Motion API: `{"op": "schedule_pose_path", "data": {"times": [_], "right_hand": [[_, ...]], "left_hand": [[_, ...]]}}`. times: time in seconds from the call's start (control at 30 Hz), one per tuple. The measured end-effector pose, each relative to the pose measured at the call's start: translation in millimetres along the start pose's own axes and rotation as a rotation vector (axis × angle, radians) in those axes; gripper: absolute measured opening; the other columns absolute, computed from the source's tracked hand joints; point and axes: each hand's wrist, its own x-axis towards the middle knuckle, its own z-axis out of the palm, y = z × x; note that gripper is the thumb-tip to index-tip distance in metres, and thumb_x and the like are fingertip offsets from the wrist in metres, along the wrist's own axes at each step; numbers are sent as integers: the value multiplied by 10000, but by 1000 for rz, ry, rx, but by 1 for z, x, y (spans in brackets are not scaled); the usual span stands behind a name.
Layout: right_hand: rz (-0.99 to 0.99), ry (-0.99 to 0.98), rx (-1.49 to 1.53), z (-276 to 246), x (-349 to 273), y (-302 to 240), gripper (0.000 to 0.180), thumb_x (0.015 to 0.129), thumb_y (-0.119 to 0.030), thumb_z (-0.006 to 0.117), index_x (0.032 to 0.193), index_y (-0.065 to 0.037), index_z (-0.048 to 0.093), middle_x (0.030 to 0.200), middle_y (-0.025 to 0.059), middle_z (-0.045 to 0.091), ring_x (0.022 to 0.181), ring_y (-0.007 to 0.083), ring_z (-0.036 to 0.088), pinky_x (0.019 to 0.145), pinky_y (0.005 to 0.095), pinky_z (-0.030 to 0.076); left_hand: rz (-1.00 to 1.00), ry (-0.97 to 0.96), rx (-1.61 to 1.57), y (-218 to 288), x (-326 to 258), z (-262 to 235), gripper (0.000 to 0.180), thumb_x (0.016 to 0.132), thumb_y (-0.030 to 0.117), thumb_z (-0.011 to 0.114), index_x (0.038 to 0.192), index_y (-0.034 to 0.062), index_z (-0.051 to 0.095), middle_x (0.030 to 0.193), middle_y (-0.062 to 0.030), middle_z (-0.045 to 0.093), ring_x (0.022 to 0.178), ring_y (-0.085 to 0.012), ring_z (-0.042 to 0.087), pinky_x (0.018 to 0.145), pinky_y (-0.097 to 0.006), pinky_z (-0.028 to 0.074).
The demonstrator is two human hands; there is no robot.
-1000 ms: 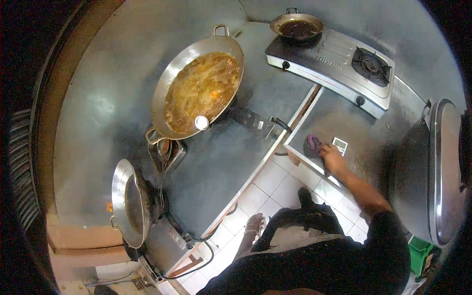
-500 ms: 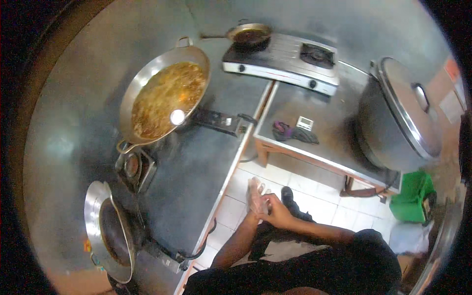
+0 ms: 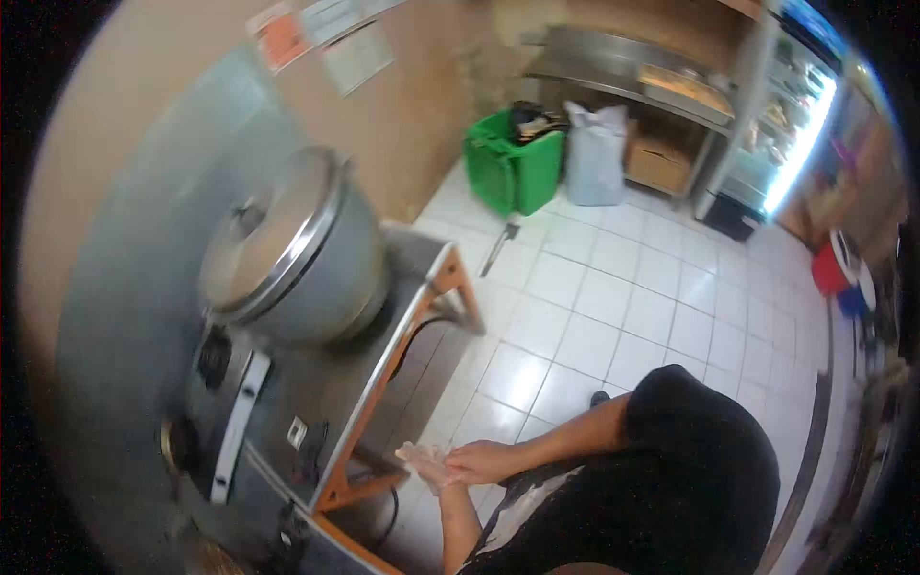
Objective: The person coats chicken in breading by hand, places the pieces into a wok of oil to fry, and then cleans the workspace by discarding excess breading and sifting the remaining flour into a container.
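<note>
In front of my body, low in the view, my left hand (image 3: 422, 462) has its fingers stretched out and holds nothing. A thin, clear plastic glove (image 3: 437, 476) appears to cover it. My right hand (image 3: 483, 463) is bare and closed, its fingers gripping the glove near the left wrist. Both hands are in the air beside the metal-topped table (image 3: 358, 368) with orange legs. Blur hides the exact grip of the right fingertips.
A large lidded pot (image 3: 356, 259) stands on the table, near a gas stove (image 3: 236, 422). Beyond are a green bin (image 3: 539, 172), a white sack (image 3: 596, 158), a steel table (image 3: 585, 59) and a lit glass-door fridge (image 3: 767, 144). White floor tiles (image 3: 565, 278) lie between.
My view has swung right, from the woks and stove toward the pot, bin and fridge. My right hand stays at the gloved left hand, now gripping near its wrist.
</note>
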Motion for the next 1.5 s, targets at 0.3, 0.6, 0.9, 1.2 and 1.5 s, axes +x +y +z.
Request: {"op": "schedule_pose_path", "data": {"times": [0.3, 0.6, 0.9, 1.2, 1.5], "right_hand": [[409, 318, 71, -251, -233, 41, 168, 880, -210, 629, 890, -71, 535, 743, 70, 587, 683, 210, 592, 615, 355, 474], [483, 351, 76, -467, -293, 196, 223, 878, -257, 617, 941, -55, 543, 769, 117, 614, 732, 291, 610, 669, 395, 476], [1351, 306, -236, -597, -558, 437, 473, 834, -493, 571, 991, -53, 644, 1039, 188, 661, 988, 370, 621, 869, 445, 499], [1408, 1221, 151, -823, -573, 474, 228, 837, -265, 648, 925, -56, 633, 835, 135, 675, 768, 228, 670, 719, 367, 542], [527, 976, -135, -1286, -264, 532, 254, 957, -305, 551, 900, -58, 572, 752, 0, 567, 703, 98, 513, 624, 272, 430]], "left_hand": [[-239, -267, 381, -215, -54, 183, 959, 812, 742, 432, 1525, 258, 11, 1580, -34, 34, 1438, -287, 87, 1126, -524, 151], [-311, -57, 324, -329, -22, 340, 875, 830, 681, 463, 1518, 268, 112, 1560, -72, 138, 1438, -201, 144, 1129, -492, 180], [-334, -185, 432, -422, 67, 633, 845, 827, 669, 501, 1490, 225, 223, 1502, -67, 252, 1313, -251, 304, 1053, -462, 275], [-227, -611, 386, -511, 94, 962, 747, 895, 584, 481, 1495, 224, 220, 1558, 35, 205, 1400, -270, 233, 1055, -530, 253], [-293, -439, 326, -563, 188, 1070, 761, 847, 605, 456, 1467, 211, 258, 1490, -43, 285, 1291, -226, 320, 1015, -460, 282]]}}
